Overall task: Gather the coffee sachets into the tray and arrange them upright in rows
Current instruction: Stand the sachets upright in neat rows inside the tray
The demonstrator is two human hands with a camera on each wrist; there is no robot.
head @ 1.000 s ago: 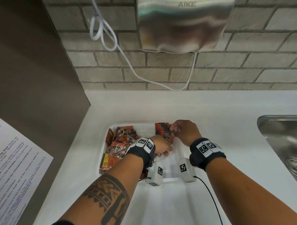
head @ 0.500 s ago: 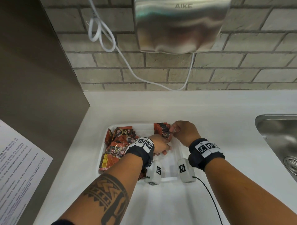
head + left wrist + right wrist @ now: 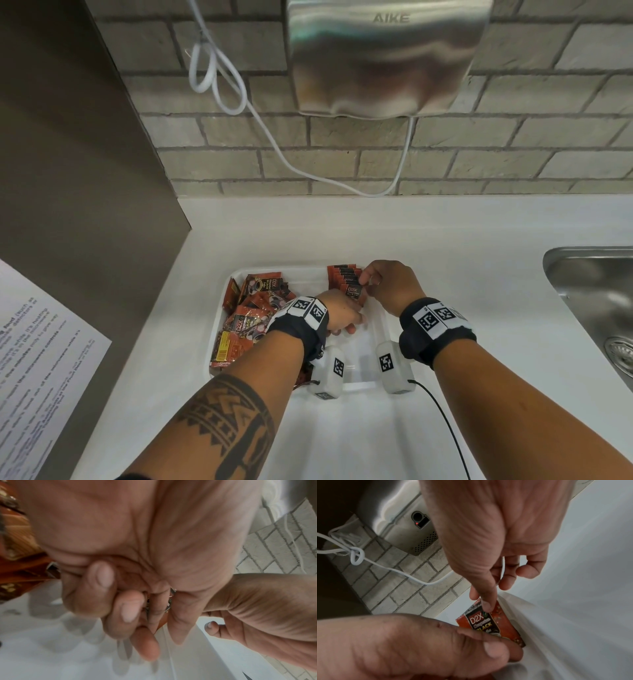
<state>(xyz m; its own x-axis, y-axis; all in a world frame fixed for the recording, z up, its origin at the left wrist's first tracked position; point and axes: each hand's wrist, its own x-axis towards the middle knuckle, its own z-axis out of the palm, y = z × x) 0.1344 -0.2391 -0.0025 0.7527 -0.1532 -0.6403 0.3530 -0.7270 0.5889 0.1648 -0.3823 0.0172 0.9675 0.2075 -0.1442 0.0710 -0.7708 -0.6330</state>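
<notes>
A white tray [image 3: 301, 271] on the counter holds a loose pile of red coffee sachets [image 3: 250, 318] on its left side. A row of upright sachets [image 3: 342, 275] stands in its far right corner. The front sachet [image 3: 354, 293] [image 3: 489, 623] of that row stands upright. My right hand [image 3: 365, 279] [image 3: 482, 601] pinches its top edge between thumb and forefinger. My left hand [image 3: 342, 315] [image 3: 402, 642] grips its lower part, thumb across the front. In the left wrist view the left hand's fingers [image 3: 126, 609] are curled, with an orange edge showing between them.
A steel sink [image 3: 596, 308] is set into the counter at the right. A hand dryer [image 3: 383, 58] and its white cable [image 3: 274, 144] hang on the brick wall above. A printed sheet [image 3: 34, 359] hangs on the brown panel at the left. A black cable [image 3: 442, 418] trails from my right wrist.
Hardly anything has moved. Both hands stay on the front sachet of the upright row.
</notes>
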